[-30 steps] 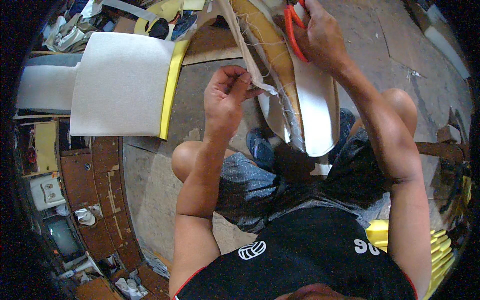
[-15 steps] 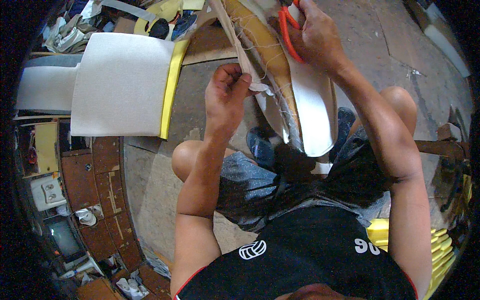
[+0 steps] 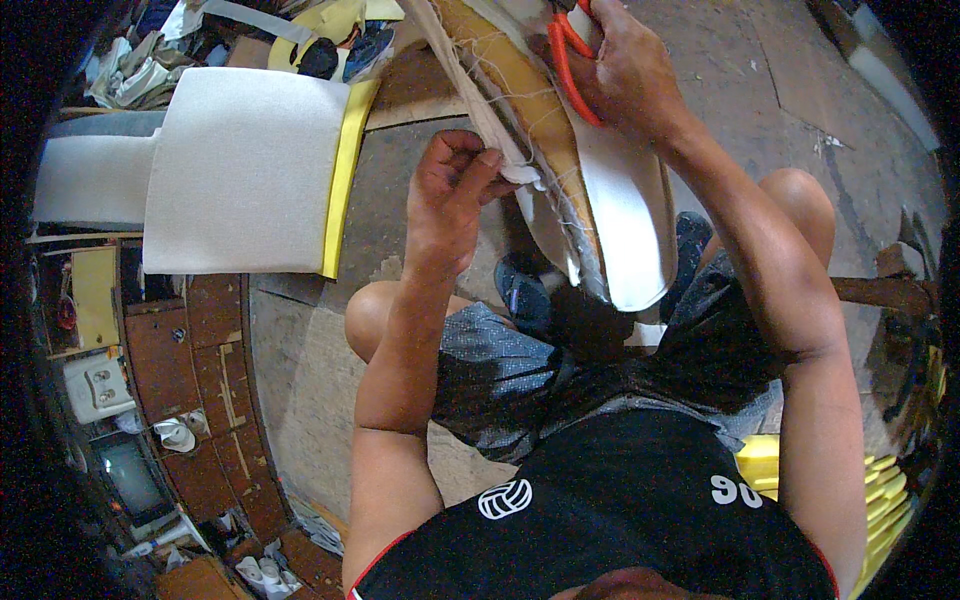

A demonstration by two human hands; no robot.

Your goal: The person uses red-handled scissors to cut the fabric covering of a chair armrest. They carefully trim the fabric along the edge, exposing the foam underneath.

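Between my knees stands a white upholstered cushion [image 3: 635,235], its long side open along a yellowish-brown foam strip [image 3: 535,100] crossed by loose threads. My left hand [image 3: 442,205] pinches the beige fabric edge [image 3: 462,92] left of the foam, pulling it away from the cushion. The fingers of my right hand [image 3: 640,85] are wrapped round red-orange-handled scissors [image 3: 566,75] over the cushion's right side. The scissors' tips lie at or beyond the upper rim of the picture, so I cannot tell what they touch.
To the left lies another white padded panel [image 3: 245,170] with a yellow edge [image 3: 346,180]. Brown wooden drawers [image 3: 160,360] stand at the lower left. Cloth scraps [image 3: 150,65] pile up at the upper left. Yellow slatted pieces [image 3: 875,500] are at the lower right.
The fabric edge and my left hand have shifted slightly left. My right hand and the scissors have moved a little left as well. Both grips stay the same.
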